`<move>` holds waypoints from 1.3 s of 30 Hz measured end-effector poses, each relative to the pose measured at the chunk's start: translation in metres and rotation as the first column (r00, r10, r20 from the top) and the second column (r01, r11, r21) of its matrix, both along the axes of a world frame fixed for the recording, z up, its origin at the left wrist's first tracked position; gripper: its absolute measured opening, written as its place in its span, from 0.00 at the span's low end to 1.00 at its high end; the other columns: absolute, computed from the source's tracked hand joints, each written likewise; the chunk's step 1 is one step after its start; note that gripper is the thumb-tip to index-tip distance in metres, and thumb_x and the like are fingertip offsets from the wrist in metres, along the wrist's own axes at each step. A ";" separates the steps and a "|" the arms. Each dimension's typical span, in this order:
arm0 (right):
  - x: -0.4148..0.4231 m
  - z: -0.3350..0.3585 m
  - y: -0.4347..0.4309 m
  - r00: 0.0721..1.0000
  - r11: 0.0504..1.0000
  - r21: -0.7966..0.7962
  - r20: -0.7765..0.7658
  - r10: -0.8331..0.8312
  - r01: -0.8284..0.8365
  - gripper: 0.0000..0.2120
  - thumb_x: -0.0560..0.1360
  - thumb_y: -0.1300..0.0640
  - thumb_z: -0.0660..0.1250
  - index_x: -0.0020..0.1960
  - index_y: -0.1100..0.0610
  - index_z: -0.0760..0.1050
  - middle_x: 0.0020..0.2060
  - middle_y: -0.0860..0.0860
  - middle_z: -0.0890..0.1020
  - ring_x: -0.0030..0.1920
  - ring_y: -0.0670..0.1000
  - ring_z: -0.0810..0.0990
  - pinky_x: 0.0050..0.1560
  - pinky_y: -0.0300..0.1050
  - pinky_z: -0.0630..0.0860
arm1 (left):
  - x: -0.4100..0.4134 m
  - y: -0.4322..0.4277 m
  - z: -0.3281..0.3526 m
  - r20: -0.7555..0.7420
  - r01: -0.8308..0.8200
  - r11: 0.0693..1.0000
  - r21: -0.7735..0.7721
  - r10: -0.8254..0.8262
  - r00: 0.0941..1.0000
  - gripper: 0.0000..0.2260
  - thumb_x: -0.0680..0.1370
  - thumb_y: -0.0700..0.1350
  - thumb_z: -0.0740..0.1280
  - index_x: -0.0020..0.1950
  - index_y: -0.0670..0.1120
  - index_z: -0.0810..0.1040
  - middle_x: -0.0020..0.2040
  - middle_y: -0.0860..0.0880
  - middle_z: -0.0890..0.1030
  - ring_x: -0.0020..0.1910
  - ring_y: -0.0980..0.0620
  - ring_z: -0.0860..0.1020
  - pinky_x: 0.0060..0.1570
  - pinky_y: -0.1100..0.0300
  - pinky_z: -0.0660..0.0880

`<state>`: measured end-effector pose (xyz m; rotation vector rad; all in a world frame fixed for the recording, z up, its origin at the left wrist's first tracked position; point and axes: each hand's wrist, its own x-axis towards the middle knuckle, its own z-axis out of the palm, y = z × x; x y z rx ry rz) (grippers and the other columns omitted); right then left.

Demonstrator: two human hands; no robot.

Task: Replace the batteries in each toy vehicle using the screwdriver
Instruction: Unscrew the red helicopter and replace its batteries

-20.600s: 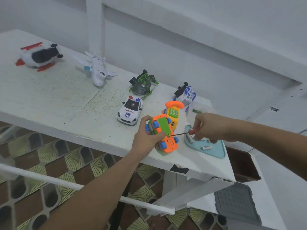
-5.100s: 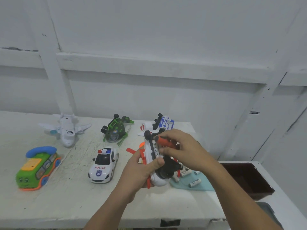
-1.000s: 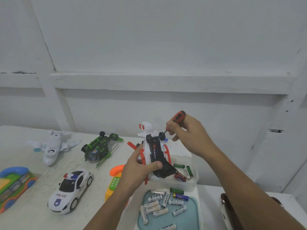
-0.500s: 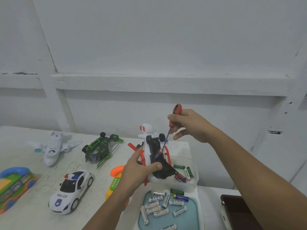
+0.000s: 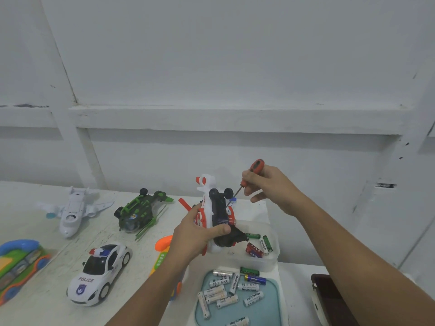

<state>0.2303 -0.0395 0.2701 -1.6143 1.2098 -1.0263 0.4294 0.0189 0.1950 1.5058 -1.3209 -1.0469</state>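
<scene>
My left hand [image 5: 195,236] grips a white and red toy helicopter [image 5: 213,215], held belly up above the table with its black underside and wheels facing me. My right hand [image 5: 270,187] pinches a screwdriver [image 5: 250,176] with an orange and black handle. Its thin shaft slants down-left and its tip meets the helicopter's underside beside a rear wheel. Below lie several loose batteries [image 5: 227,292] on a teal tray [image 5: 273,309]. A clear plastic tub [image 5: 270,261] behind the tray holds green and red batteries [image 5: 257,244].
On the white table [image 5: 35,231] stand a white police car [image 5: 101,274], a green and black helicopter [image 5: 138,212], a white plane [image 5: 75,210], a green phone-bus toy [image 5: 18,264] at the left edge and an orange phone toy [image 5: 163,252] under my left arm. A dark box [image 5: 329,300] sits lower right.
Over the last second my right hand raised the screwdriver upright onto the helicopter's underside, then tilted it and shifted its tip toward the rear wheel. My left hand kept the helicopter nearly still.
</scene>
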 end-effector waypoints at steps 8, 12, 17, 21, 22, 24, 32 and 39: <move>0.005 -0.018 -0.003 0.980 0.996 -0.001 -0.180 0.087 -0.089 0.10 0.78 0.48 0.64 0.49 0.54 0.78 0.39 0.48 0.85 0.40 0.46 0.81 0.41 0.43 0.76 | -0.008 -0.002 0.006 0.160 0.029 1.000 0.001 -0.028 0.987 0.52 0.55 0.67 0.78 0.77 0.56 0.64 0.71 0.49 0.74 0.68 0.47 0.74 0.66 0.49 0.72; 0.003 -0.019 -0.006 0.973 0.995 0.014 -0.207 0.098 -0.097 0.10 0.79 0.49 0.64 0.48 0.54 0.79 0.38 0.47 0.85 0.40 0.46 0.81 0.41 0.43 0.75 | -0.011 -0.003 0.009 0.229 0.020 1.000 0.022 -0.025 0.973 0.49 0.62 0.62 0.78 0.78 0.53 0.61 0.75 0.47 0.70 0.72 0.45 0.70 0.68 0.49 0.69; -0.001 -0.019 -0.008 0.965 0.997 0.002 -0.251 0.072 -0.074 0.11 0.78 0.49 0.64 0.49 0.57 0.78 0.39 0.48 0.84 0.41 0.47 0.81 0.40 0.43 0.74 | -0.016 -0.003 0.012 0.277 0.010 0.999 0.041 -0.021 0.961 0.49 0.63 0.64 0.77 0.79 0.52 0.59 0.76 0.46 0.68 0.73 0.44 0.69 0.68 0.47 0.69; -0.010 -0.020 -0.008 0.982 0.999 0.010 -0.184 0.033 -0.032 0.11 0.78 0.49 0.64 0.49 0.56 0.78 0.40 0.49 0.85 0.41 0.48 0.81 0.40 0.43 0.74 | -0.019 -0.002 0.015 0.258 0.003 0.999 0.036 -0.012 0.966 0.47 0.66 0.63 0.76 0.79 0.52 0.60 0.77 0.46 0.67 0.73 0.43 0.68 0.68 0.46 0.69; -0.013 -0.021 -0.007 0.988 1.000 0.021 -0.152 0.011 -0.008 0.11 0.78 0.49 0.64 0.49 0.56 0.78 0.40 0.49 0.85 0.41 0.48 0.81 0.40 0.43 0.75 | -0.018 -0.002 0.015 0.253 -0.002 0.999 0.037 -0.008 0.967 0.46 0.66 0.62 0.76 0.79 0.51 0.60 0.77 0.46 0.67 0.73 0.43 0.68 0.68 0.46 0.69; -0.019 -0.023 -0.004 0.999 0.996 0.075 -0.016 -0.038 0.040 0.11 0.79 0.50 0.64 0.47 0.57 0.78 0.38 0.51 0.84 0.39 0.48 0.81 0.38 0.42 0.75 | -0.017 0.000 0.015 0.217 -0.012 0.999 0.031 0.005 0.976 0.46 0.66 0.62 0.77 0.78 0.51 0.61 0.76 0.46 0.68 0.73 0.43 0.69 0.68 0.47 0.69; -0.049 -0.041 0.044 0.822 0.915 0.402 0.510 -0.253 0.032 0.10 0.80 0.55 0.62 0.43 0.61 0.73 0.36 0.57 0.82 0.38 0.56 0.83 0.37 0.47 0.82 | 0.007 0.019 0.007 -0.230 -0.072 0.997 0.039 0.079 0.970 0.48 0.49 0.66 0.81 0.67 0.54 0.75 0.54 0.47 0.85 0.48 0.42 0.85 0.43 0.40 0.82; -0.011 -0.078 0.119 0.992 0.955 0.291 -0.125 -0.018 0.054 0.09 0.78 0.54 0.67 0.50 0.61 0.75 0.27 0.51 0.75 0.23 0.47 0.73 0.23 0.40 0.71 | 0.025 0.059 0.001 -0.475 -0.052 0.998 -0.021 0.036 0.879 0.23 0.61 0.49 0.75 0.55 0.50 0.78 0.40 0.51 0.87 0.37 0.52 0.85 0.30 0.57 0.81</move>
